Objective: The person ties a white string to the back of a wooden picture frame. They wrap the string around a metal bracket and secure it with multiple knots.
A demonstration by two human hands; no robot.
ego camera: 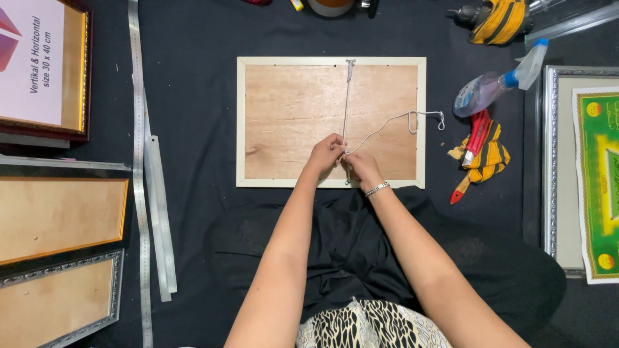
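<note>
Both hands' fingers pinch white cord [387, 122] over the frame back [296, 122] on black cloth [193, 84].

A black cloth [193, 77] covers the whole floor; the light is even and soft; framed boards [58, 216] lie at the left edge beside long metal strips [138, 161]; a silver frame [551, 161] lies at the right; a spray bottle [493, 87] lies near it.

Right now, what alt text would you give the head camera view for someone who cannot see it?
Two bare hands, left hand and right hand, pinch a white cord over the wooden back of a white picture frame on black cloth; frames, metal rulers and a spray bottle surround it.
</note>
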